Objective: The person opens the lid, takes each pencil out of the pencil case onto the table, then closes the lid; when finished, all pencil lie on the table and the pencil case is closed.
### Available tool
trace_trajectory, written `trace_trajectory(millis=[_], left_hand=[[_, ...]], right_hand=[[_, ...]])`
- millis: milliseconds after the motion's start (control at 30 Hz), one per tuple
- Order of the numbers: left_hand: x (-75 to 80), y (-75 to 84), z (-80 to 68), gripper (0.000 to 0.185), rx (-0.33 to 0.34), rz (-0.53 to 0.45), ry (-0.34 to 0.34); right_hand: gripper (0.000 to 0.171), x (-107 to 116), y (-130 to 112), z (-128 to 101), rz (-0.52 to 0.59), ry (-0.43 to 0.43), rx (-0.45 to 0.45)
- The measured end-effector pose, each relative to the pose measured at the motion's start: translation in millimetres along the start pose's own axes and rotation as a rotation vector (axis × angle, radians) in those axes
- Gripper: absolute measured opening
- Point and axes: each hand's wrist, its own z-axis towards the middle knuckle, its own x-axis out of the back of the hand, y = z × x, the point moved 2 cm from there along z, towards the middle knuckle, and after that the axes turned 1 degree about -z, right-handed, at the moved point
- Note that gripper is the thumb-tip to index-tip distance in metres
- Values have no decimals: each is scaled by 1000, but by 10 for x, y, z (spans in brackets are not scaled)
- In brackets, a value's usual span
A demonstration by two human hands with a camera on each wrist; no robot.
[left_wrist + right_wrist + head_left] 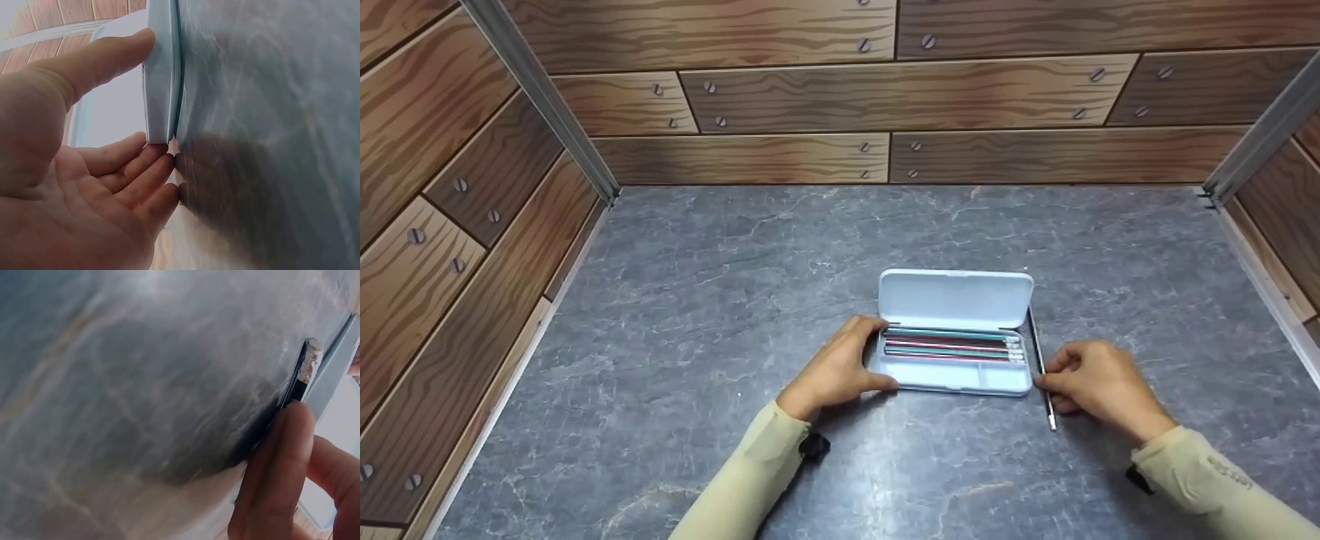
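Remotely, I see on the head feed a wood-print wall [435,127] toward nine o'clock, rising beside a grey marbled table [720,285]. A pale sleeve [746,480] leads up to the left hand [836,367], which grips the case [926,377] at its nine o'clock end in a wide hold, thumb on the front wall, fingers bent against the end. The pale blue case sits on the table, toward four o'clock from the centre of my view, its lid [956,298] tipped back at twelve. A row of pencils [945,346], green and red among them, lies in its back half, whitish ends toward three o'clock. Just beside the case's three o'clock end, a dark pencil [1039,345] runs roughly from twelve to six, its eraser [314,344] at six. The right hand [1099,379] holds it in a narrow pinch; whether the pencil touches the table, I cannot tell. A lettered sleeve [1230,484] trails toward four o'clock.
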Motion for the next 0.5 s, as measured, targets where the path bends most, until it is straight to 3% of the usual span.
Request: trace_trajectory(millis=[233,500], left_hand=[[8,14,1,88,-5,2,1],[7,15,1,87,-8,-4,-3]], right_hand=[[28,33,-51,-27,-57,55,44],[19,96,-301,-2,-221,266,299]])
